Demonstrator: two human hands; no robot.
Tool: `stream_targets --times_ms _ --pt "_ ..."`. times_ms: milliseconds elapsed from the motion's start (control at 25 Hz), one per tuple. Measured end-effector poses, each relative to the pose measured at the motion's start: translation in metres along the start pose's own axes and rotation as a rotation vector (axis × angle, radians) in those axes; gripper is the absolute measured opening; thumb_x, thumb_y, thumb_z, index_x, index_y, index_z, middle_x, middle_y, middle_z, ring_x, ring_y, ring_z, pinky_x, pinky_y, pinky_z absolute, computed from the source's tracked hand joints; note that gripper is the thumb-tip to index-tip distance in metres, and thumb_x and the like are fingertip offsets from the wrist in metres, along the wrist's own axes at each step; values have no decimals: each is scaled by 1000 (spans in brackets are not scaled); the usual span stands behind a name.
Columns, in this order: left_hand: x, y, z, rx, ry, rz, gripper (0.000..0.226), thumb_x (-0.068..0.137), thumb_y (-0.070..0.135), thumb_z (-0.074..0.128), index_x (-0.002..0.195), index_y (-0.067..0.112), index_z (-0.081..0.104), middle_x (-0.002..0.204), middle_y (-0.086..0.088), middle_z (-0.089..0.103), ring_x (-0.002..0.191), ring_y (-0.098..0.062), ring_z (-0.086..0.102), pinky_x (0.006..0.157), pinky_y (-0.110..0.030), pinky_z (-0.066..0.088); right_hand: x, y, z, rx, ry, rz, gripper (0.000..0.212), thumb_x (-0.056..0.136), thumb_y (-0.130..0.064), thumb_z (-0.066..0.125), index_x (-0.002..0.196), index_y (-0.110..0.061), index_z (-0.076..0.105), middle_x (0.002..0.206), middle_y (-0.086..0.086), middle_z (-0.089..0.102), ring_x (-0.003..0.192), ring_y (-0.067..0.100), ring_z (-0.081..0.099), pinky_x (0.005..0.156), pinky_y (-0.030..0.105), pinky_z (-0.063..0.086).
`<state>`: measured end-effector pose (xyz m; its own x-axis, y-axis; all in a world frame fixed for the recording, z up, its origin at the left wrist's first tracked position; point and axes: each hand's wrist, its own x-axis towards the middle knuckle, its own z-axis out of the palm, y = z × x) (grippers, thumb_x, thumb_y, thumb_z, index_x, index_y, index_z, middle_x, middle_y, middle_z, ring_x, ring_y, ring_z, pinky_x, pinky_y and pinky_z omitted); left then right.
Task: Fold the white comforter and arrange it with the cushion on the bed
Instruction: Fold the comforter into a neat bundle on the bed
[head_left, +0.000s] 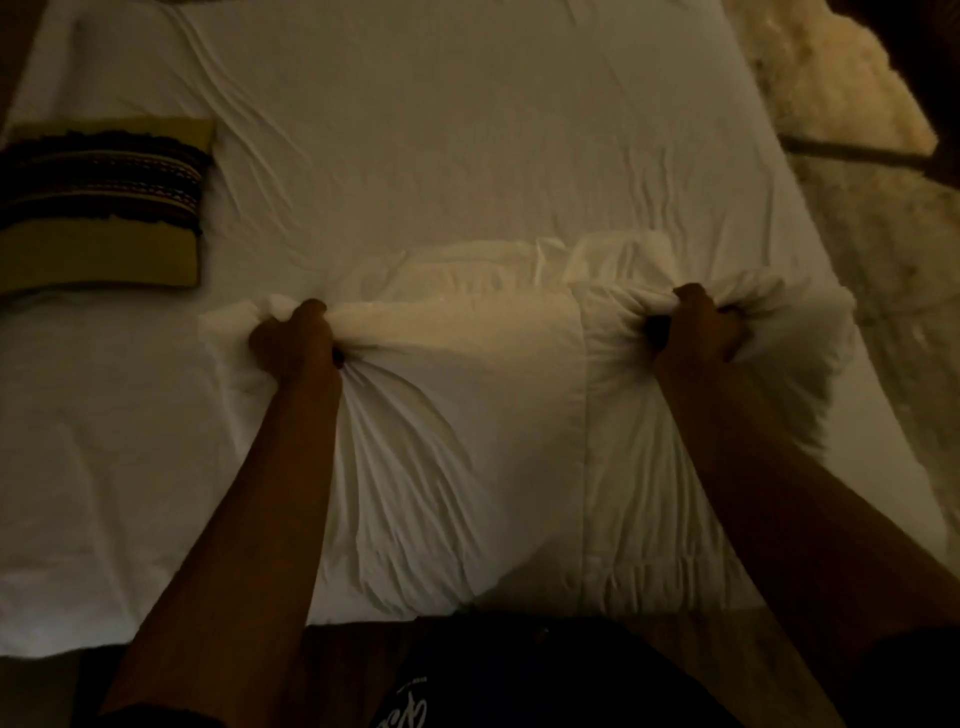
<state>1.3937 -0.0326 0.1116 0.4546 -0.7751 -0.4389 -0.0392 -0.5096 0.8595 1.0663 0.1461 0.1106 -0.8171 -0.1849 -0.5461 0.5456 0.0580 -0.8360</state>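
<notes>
The bed (467, 130) takes up nearly everything here, its white sheet creased in long wrinkles that run from about ten o'clock down toward the middle. The light is dim and yellowish. Off at one to three o'clock, past the bed's right edge, a shaggy cream rug (857, 119) lies on the floor, with a dark strip crossing it.

The white comforter (467, 415) sits on the near half of the bed, from the centre down to six o'clock, right against the near edge. It is bunched into a thick, roughly folded bundle whose long axis runs left to right, nine to three o'clock, across the bed. A straight seam or fold edge runs up it from six toward twelve o'clock, just right of the middle.

The cushion (98, 208) lies flat at nine o'clock, well apart from the comforter, near the bed's left edge. It is olive-yellow with a band of dark woven stripes, and those stripes run left to right.

Both arms reach forward from six o'clock. The left hand (296, 343) is clenched on a gathered handful of the comforter's far left part, the cloth pulling into radiating pleats below it. The right hand (696, 332) grips the far right part the same way, fingers curled into the fabric
</notes>
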Motion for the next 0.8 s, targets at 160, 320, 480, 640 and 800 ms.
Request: stream_targets --times_ms 160,320,480,640,800 --pt "49 45 69 43 -8 15 58 80 19 73 130 -4 54 114 -13 60 87 -27 65 63 -35 54 51 -25 76 85 32 -27 55 74 -13 69 127 -7 56 109 10 65 73 21 67 51 28 52" --pt "91 72 129 33 -49 6 45 90 25 63 126 1 49 109 -17 63 77 -27 63 68 -38 56 111 -25 126 -16 -187 -49 27 87 -6 63 113 -4 55 89 9 65 62 14 69 58 26 54" --pt "90 0 168 790 -331 439 67 96 56 47 149 16 35 149 -21 41 134 -37 44 108 -45 38 158 20 131 -818 -536 -472 48 93 -46 45 122 -14 66 124 7 66 112 21 64 99 29 42" --pt "43 -77 180 1377 -600 893 85 81 88 19 151 51 -10 165 0 -19 151 -36 -17 112 -72 -3 173 70 93 -1801 -647 -862 63 93 -73 18 151 -47 19 166 -2 7 152 30 -3 116 58 -12" --pt "53 -98 222 1404 -542 795 94 70 97 16 148 56 -16 165 0 -20 149 -41 -19 105 -79 -3 207 77 87 -1887 -478 -958 70 91 -78 14 153 -49 2 166 1 -4 151 34 -12 116 65 -8"
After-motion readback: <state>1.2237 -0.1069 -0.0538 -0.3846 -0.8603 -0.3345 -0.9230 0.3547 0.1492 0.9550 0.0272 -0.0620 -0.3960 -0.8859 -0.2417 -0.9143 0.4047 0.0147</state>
